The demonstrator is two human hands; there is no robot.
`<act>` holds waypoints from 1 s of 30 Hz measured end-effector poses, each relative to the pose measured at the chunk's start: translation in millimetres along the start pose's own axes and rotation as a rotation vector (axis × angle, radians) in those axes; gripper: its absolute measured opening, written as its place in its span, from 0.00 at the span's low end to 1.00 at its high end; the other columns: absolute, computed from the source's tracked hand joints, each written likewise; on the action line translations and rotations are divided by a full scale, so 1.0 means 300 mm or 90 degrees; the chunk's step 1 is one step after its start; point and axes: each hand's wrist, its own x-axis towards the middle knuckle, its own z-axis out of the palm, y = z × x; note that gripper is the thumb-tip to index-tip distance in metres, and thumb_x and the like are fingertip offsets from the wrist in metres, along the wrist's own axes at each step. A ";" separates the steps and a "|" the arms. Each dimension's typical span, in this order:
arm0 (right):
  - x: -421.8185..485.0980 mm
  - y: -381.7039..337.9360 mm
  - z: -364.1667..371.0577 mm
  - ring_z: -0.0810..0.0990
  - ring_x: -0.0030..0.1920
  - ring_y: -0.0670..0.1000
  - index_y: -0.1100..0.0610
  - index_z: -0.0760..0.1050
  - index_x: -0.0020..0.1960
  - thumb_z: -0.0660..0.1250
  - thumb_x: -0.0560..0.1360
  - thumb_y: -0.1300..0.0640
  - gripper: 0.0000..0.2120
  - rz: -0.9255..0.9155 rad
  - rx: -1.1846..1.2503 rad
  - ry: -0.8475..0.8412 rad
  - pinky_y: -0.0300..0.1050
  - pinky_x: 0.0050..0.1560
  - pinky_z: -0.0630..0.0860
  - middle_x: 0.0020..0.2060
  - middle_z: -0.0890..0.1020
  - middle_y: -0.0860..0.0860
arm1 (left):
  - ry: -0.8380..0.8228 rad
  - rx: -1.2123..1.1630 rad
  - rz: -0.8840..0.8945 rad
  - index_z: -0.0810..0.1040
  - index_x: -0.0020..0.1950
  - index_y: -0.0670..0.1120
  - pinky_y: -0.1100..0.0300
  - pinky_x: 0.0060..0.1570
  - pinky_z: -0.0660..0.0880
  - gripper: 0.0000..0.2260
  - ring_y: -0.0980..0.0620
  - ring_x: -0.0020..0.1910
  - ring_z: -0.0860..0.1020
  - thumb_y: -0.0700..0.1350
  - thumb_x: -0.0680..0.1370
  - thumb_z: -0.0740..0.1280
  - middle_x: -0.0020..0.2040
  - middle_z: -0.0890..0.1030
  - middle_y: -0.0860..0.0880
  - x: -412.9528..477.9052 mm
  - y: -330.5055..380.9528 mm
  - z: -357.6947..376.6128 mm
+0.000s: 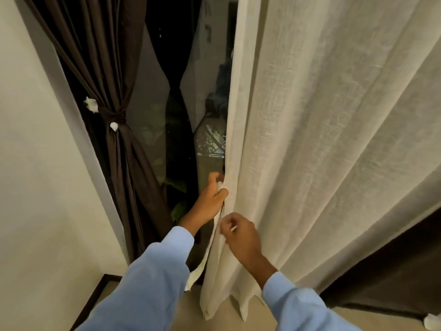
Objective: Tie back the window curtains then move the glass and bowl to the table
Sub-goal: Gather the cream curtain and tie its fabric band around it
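Note:
A cream linen curtain [322,130] hangs loose over the right half of the window and reaches the floor. My left hand [211,199] grips its left edge together with a pale fabric tie strip [202,261] that dangles below my wrist. My right hand [238,235] pinches the same strip just under the left hand, against the curtain's edge. On the left, a dark brown curtain [114,68] is gathered and bound with a tie [112,115] that has white ends. No glass, bowl or table is in view.
Dark window glass [171,103] shows between the two curtains, with plant leaves behind it. A cream wall [35,163] stands at the left with a dark skirting board [93,299]. Another dark brown curtain [391,271] hangs at the lower right, above beige floor.

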 end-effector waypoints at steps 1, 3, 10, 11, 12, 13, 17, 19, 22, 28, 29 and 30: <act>0.010 0.004 -0.020 0.79 0.38 0.43 0.45 0.73 0.48 0.68 0.75 0.43 0.07 -0.003 0.045 0.105 0.41 0.39 0.76 0.41 0.80 0.41 | -0.001 0.017 -0.007 0.60 0.65 0.51 0.58 0.51 0.71 0.13 0.52 0.51 0.75 0.44 0.82 0.55 0.54 0.74 0.50 -0.012 0.005 -0.004; 0.041 -0.002 -0.052 0.76 0.37 0.43 0.45 0.68 0.50 0.72 0.71 0.39 0.18 -0.047 0.048 0.190 0.36 0.35 0.74 0.41 0.75 0.41 | -0.003 0.010 -0.035 0.60 0.65 0.54 0.56 0.53 0.71 0.12 0.51 0.53 0.75 0.46 0.82 0.54 0.55 0.74 0.50 -0.028 0.008 -0.001; 0.115 -0.063 -0.093 0.77 0.41 0.40 0.43 0.70 0.52 0.70 0.74 0.46 0.10 -0.072 0.038 0.152 0.34 0.37 0.67 0.43 0.77 0.40 | 0.113 0.068 0.021 0.60 0.67 0.54 0.55 0.51 0.78 0.20 0.53 0.51 0.79 0.46 0.78 0.63 0.56 0.79 0.51 -0.044 -0.010 0.060; 0.121 -0.064 -0.096 0.77 0.40 0.40 0.43 0.71 0.51 0.70 0.75 0.47 0.09 -0.076 0.027 0.163 0.34 0.37 0.67 0.43 0.77 0.40 | 0.139 0.055 0.031 0.62 0.66 0.53 0.55 0.48 0.79 0.19 0.54 0.47 0.80 0.44 0.78 0.62 0.52 0.81 0.52 -0.044 -0.011 0.067; 0.127 -0.065 -0.099 0.77 0.40 0.40 0.44 0.71 0.51 0.69 0.75 0.47 0.09 -0.077 0.023 0.174 0.35 0.38 0.68 0.42 0.77 0.40 | 0.154 0.046 0.033 0.63 0.65 0.53 0.54 0.45 0.79 0.17 0.54 0.44 0.81 0.44 0.78 0.62 0.47 0.82 0.52 -0.043 -0.013 0.071; 0.130 -0.066 -0.101 0.77 0.40 0.41 0.44 0.71 0.52 0.69 0.75 0.47 0.08 -0.079 0.023 0.178 0.36 0.38 0.68 0.43 0.77 0.40 | 0.164 0.047 0.034 0.64 0.65 0.52 0.53 0.43 0.79 0.17 0.54 0.41 0.81 0.45 0.78 0.62 0.44 0.82 0.52 -0.042 -0.017 0.074; 0.135 -0.056 -0.099 0.79 0.44 0.44 0.46 0.74 0.55 0.69 0.76 0.48 0.09 -0.083 0.031 0.168 0.36 0.44 0.75 0.48 0.80 0.41 | 0.167 0.098 0.024 0.61 0.67 0.56 0.59 0.43 0.78 0.27 0.56 0.45 0.79 0.57 0.72 0.70 0.47 0.78 0.54 -0.039 -0.030 0.067; 0.136 -0.056 -0.097 0.78 0.43 0.43 0.48 0.75 0.55 0.70 0.76 0.49 0.09 -0.090 0.020 0.172 0.32 0.41 0.72 0.48 0.80 0.41 | 0.164 0.130 0.022 0.63 0.66 0.55 0.58 0.41 0.78 0.27 0.56 0.43 0.79 0.56 0.72 0.71 0.43 0.78 0.54 -0.037 -0.029 0.058; 0.139 -0.065 -0.085 0.77 0.40 0.43 0.48 0.76 0.54 0.69 0.75 0.50 0.09 -0.077 -0.007 0.187 0.26 0.36 0.63 0.45 0.79 0.41 | 0.230 0.163 0.042 0.70 0.61 0.52 0.50 0.43 0.78 0.16 0.54 0.40 0.78 0.50 0.75 0.68 0.41 0.79 0.53 -0.019 -0.028 0.024; 0.150 -0.079 -0.055 0.79 0.41 0.43 0.48 0.77 0.54 0.69 0.76 0.49 0.08 -0.035 0.022 0.198 0.28 0.37 0.68 0.44 0.81 0.41 | 0.456 0.252 0.233 0.76 0.49 0.47 0.53 0.42 0.76 0.04 0.54 0.40 0.75 0.41 0.75 0.68 0.42 0.76 0.52 -0.042 -0.052 0.026; 0.150 -0.078 -0.050 0.79 0.42 0.43 0.48 0.78 0.55 0.69 0.76 0.50 0.08 -0.029 0.029 0.199 0.28 0.38 0.69 0.44 0.81 0.41 | 0.404 0.228 0.265 0.76 0.46 0.47 0.57 0.37 0.76 0.02 0.56 0.36 0.75 0.44 0.76 0.68 0.38 0.76 0.53 -0.067 -0.059 0.055; 0.151 -0.078 -0.039 0.80 0.42 0.43 0.48 0.79 0.55 0.69 0.77 0.51 0.07 -0.025 0.039 0.201 0.29 0.39 0.70 0.45 0.82 0.42 | 0.362 0.204 0.276 0.77 0.45 0.47 0.63 0.34 0.76 0.03 0.58 0.33 0.74 0.46 0.76 0.68 0.35 0.76 0.55 -0.087 -0.076 0.080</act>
